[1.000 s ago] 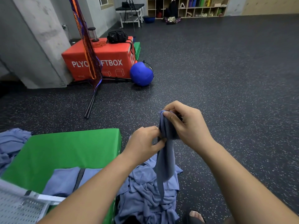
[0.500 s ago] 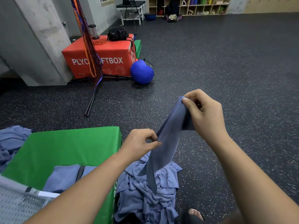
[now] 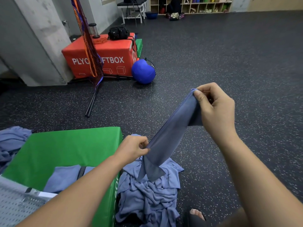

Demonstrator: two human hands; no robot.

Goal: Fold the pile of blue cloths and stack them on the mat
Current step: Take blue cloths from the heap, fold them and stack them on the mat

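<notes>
I hold one blue cloth (image 3: pixel 170 133) stretched slantwise in the air above the floor. My right hand (image 3: pixel 214 110) pinches its upper corner, raised to the right. My left hand (image 3: pixel 133 149) pinches its edge lower down, just right of the green mat (image 3: pixel 65 148). The cloth's loose end hangs over the crumpled pile of blue cloths (image 3: pixel 150 192) on the floor beside the mat. A folded blue cloth (image 3: pixel 65 176) lies flat on the mat's near part, partly hidden by my left forearm.
More crumpled blue cloths (image 3: pixel 11 143) lie at the mat's left edge. A perforated metal surface (image 3: pixel 14 203) is at bottom left. Further off stand a red plyo box (image 3: pixel 114 51), a blue ball (image 3: pixel 143 71) and a stand's black legs (image 3: pixel 91 102). My sandalled foot (image 3: pixel 196 216) is near the pile.
My hands were together on the bunched cloth. They have moved apart: the right hand up and to the right, the left hand down, drawing the cloth out between them.
</notes>
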